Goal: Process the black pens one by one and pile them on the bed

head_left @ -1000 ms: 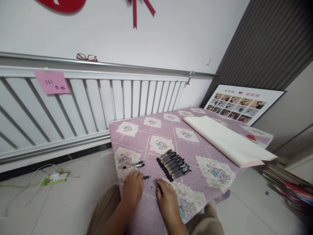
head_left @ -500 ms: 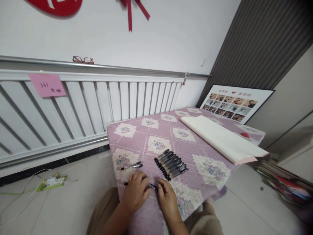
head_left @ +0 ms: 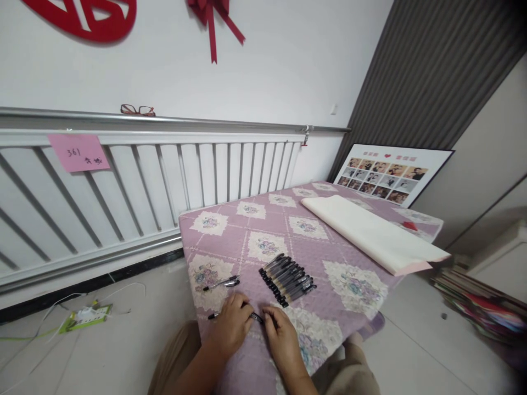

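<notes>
My left hand (head_left: 234, 325) lies over a black pen (head_left: 257, 318), its fingers curled down around it. A dark pen end (head_left: 213, 316) sticks out on the left side of that hand; whether it belongs to the same pen is hidden. My right hand (head_left: 282, 336) is closed, with thumb and forefinger at the pen's right end. Just beyond both hands, a slanted row of several black-capped pens (head_left: 288, 278) lies side by side on the cloth. Loose pens (head_left: 222, 283) rest further left, above my left hand.
A purple floral cloth (head_left: 230, 233) covers the table. A folded cream sheet (head_left: 362, 230) lies on its right part, in front of a photo board (head_left: 393, 174). Behind stands a white radiator (head_left: 230, 170) with glasses (head_left: 138, 110) on its pipe. A power strip (head_left: 86, 317) sits on the floor.
The view has tilted up slightly, so the wall and radiator sit lower in the picture. Both hands stay at the pen with only small finger shifts.
</notes>
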Demonstrator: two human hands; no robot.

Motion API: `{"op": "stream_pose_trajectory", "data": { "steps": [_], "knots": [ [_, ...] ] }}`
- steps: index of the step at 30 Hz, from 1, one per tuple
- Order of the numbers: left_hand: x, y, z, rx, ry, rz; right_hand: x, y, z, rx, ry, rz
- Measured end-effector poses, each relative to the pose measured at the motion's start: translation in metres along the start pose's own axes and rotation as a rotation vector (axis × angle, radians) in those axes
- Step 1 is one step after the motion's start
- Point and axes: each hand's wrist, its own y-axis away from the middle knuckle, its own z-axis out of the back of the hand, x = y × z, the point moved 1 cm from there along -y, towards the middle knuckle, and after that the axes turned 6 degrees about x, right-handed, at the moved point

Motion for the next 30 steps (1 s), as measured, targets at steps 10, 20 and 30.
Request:
{"op": "stream_pose_trajectory", "data": {
  "steps": [10,20,30],
  "knots": [
    [0.027,-0.013,-0.002,0.060,-0.031,-0.019,0.006,-0.001,0.002,0.044,0.010,0.011],
    [0.064,-0.035,-0.005,0.000,-0.123,-0.022,0.007,0.000,0.003,0.031,0.014,0.029],
    [0.068,-0.040,0.007,-0.109,-0.211,0.067,0.011,-0.001,0.004,0.021,0.043,0.028]
  ]
}}
